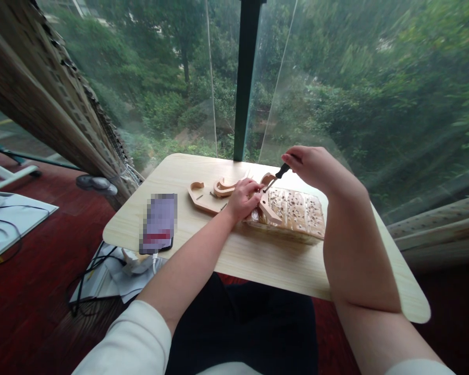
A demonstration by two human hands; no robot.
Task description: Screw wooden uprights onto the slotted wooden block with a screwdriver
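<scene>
Right hand grips screwdriver, tip down at wooden hook; left hand, nearer, holds hook's left side; hook's length runs away.

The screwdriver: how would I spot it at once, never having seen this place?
Over the pale table by the window, look for the raised right hand. The screwdriver slants down from it toward the left hand. Unlike the pale, curved wooden pieces nearby, it is straight, with a black handle and thin shaft.
</scene>
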